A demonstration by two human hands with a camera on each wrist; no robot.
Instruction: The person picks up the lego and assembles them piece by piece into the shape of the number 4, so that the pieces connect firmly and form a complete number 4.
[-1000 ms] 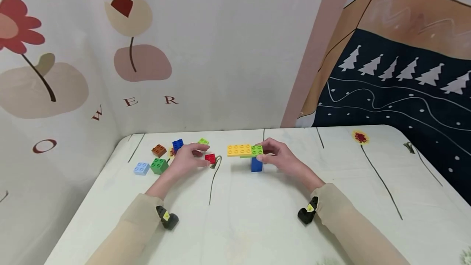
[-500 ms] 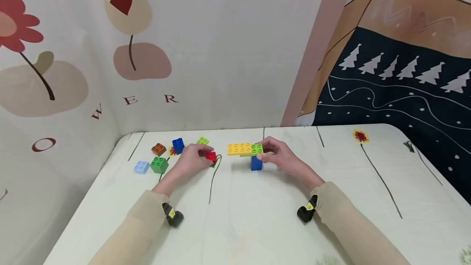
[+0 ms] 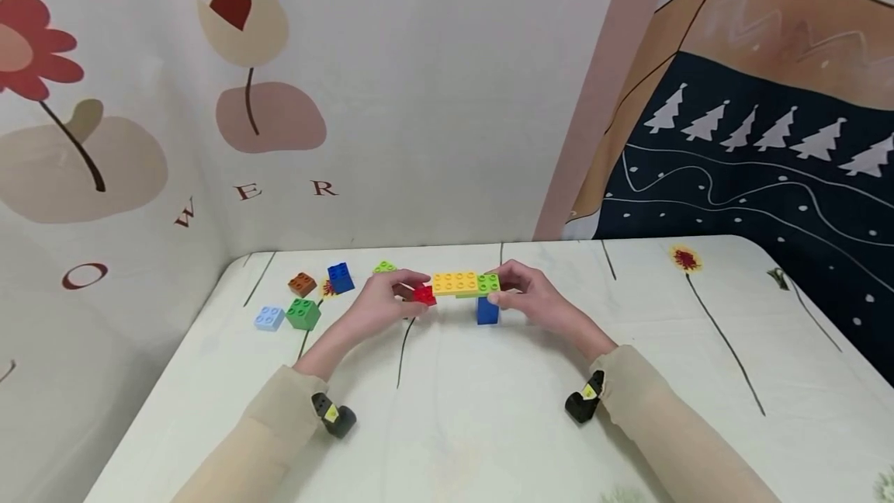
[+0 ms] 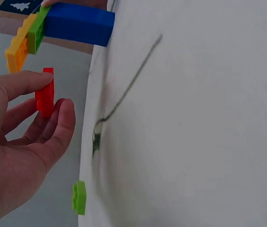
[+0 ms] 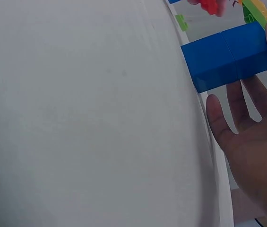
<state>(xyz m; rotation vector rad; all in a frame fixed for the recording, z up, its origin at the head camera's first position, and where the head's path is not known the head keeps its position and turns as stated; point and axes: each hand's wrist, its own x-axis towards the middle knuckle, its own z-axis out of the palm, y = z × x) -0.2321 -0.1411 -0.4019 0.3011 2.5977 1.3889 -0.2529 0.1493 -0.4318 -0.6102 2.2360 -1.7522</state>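
So the red brick (image 3: 424, 296) is up off the desk (image 3: 489, 418), in the left hand (image 3: 380, 303), pinched between thumb and fingers, with the lower fingers loosely bent beneath. It's just left of the free end of a yellow brick (image 3: 454, 283), and the left wrist view shows a small gap there. The yellow one sits on a lime brick (image 3: 488, 283) and sticks out leftward over nothing, and the lime one tops a tall blue block (image 3: 487, 311) standing upright on the desk. Right hand (image 3: 538, 301) has thumb and fingers pinching the lime brick from the right side. Further left there's a loose bunch of pieces: a small light green brick (image 3: 383, 266) on the far side behind the left hand, then a dark blue brick (image 3: 341, 278), a brown brick (image 3: 303, 284), and nearer, a green brick (image 3: 303, 314) next to a pale blue brick (image 3: 269, 318). Behind it all hangs a flower-print cloth (image 3: 433, 99), with a dark tree-print one (image 3: 761, 169) at far right.
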